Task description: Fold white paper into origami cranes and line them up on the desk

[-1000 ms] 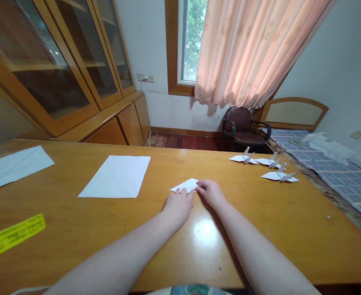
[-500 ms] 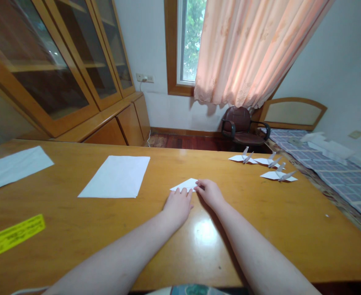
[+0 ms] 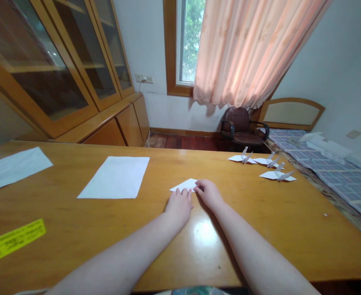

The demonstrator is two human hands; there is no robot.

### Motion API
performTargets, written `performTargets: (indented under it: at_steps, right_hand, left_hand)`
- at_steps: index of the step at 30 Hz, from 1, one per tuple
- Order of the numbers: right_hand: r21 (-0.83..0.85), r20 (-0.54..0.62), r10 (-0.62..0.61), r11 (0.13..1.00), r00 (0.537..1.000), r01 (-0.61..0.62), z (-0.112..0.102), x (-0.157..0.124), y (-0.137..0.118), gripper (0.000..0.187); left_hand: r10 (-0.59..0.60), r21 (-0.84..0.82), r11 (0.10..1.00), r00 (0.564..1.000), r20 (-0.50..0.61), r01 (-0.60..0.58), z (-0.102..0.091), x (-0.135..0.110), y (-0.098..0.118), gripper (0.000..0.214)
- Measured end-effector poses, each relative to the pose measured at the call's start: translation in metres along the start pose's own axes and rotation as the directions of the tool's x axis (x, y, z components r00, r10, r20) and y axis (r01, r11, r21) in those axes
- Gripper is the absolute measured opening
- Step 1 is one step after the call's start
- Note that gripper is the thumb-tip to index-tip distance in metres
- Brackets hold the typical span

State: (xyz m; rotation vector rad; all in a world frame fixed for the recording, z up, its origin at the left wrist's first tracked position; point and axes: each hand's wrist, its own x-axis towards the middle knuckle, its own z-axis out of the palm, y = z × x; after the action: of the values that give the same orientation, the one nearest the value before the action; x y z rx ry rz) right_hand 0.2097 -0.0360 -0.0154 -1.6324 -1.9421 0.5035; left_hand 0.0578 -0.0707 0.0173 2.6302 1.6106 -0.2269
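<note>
Barely anything shifts: the left hand (image 3: pixel 178 207) stays flat on the folded paper (image 3: pixel 185 185) (white, on the bench (image 3: pixel 260 229)), the right hand (image 3: pixel 209 192) still pinches its corner; creasing continues.

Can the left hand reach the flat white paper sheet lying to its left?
Probably yes: only bare wooden table lies between the left hand and the flat white paper sheet.
</note>
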Motion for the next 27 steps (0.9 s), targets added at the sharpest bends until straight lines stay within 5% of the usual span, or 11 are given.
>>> performTargets:
  at_steps: [11,20,27]
  right_hand:
    - [-0.119,-0.050,0.121,0.985,0.991,-0.126,-0.005,0.000,0.013,0.032]
    - [-0.090,-0.024,0.139,0.986,0.990,-0.141,-0.010,0.000,0.019,0.031]
    - [-0.083,-0.013,0.136,0.987,0.991,-0.137,-0.016,0.000,0.020,0.031]
  left_hand:
    - [0.009,-0.063,0.998,1.000,0.027,-0.007,-0.003,0.000,-0.005,0.057]
    - [0.047,-0.091,0.995,0.999,0.023,-0.045,-0.010,-0.006,-0.014,0.045]
    - [-0.030,-0.113,0.993,0.997,0.064,0.037,-0.012,-0.006,-0.014,0.042]
